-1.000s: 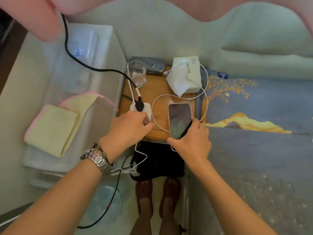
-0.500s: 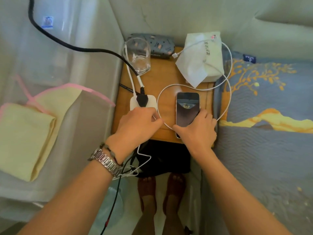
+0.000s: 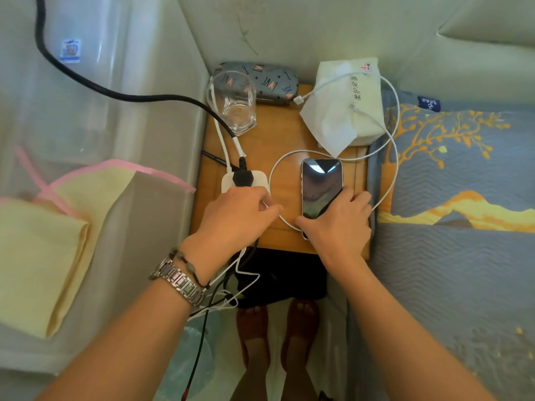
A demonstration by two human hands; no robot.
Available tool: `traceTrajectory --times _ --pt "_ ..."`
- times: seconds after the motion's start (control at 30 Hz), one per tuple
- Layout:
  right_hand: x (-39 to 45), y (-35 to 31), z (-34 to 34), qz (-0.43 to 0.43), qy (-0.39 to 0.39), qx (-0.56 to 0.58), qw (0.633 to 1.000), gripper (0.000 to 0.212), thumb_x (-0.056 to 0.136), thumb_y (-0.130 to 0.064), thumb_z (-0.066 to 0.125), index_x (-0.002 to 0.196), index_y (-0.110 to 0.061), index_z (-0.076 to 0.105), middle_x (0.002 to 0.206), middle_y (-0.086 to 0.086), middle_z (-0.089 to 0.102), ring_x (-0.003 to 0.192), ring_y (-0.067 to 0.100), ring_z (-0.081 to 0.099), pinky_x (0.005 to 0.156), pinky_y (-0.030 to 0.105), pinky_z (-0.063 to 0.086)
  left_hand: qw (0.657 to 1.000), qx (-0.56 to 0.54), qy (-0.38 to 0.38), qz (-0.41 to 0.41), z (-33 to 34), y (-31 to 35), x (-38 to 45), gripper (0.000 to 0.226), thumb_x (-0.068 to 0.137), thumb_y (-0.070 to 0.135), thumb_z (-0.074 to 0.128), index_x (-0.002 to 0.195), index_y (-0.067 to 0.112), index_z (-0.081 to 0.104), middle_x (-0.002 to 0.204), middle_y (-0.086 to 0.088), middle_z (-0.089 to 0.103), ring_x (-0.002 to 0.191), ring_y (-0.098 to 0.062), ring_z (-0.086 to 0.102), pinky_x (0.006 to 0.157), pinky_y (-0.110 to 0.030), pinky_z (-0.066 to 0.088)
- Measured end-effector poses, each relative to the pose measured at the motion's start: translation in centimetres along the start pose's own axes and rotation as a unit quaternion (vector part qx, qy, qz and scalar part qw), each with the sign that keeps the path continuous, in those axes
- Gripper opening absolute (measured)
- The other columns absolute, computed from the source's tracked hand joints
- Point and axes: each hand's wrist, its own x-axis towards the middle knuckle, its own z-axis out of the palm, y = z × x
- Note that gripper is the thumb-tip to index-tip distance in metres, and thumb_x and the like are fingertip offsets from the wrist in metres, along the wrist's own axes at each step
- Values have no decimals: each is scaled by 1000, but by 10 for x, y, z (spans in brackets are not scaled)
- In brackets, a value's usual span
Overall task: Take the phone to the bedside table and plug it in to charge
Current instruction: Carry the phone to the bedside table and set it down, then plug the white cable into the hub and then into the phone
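Observation:
The phone (image 3: 320, 185) lies face up, screen dark, on the wooden bedside table (image 3: 269, 146). My right hand (image 3: 338, 224) grips its near end, thumb on the left edge and fingers on the right. A white charging cable (image 3: 390, 117) loops around the phone; its free plug (image 3: 298, 99) rests by the tissue pack. My left hand (image 3: 234, 215) covers the near part of a white power strip (image 3: 243, 180) and pinches the white cable where it leaves the strip. A black plug sits in the strip.
An empty glass (image 3: 233, 102), a grey patterned case (image 3: 269, 82) and a tissue pack (image 3: 344, 108) crowd the back of the table. A thick black cord (image 3: 115, 94) runs in from the upper left. A patterned bed (image 3: 457, 198) adjoins on the right, clear storage boxes with a yellow cloth (image 3: 43, 250) on the left.
The view has tilted down and moved closer to the table. The phone has been laid flatter and squarer on the wood. My left hand stays at the power strip.

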Motion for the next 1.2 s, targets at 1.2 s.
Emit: traceTrajectory --times 1.2 --pt "106 39 -84 -82 51 189 977 17 88 -10 57 102 -11 67 97 8 69 92 27 63 77 42 52 1000 -4 -3 22 3 45 26 27 90 50 51 106 31 62 100 12 66 92 -9 61 74 -31 52"
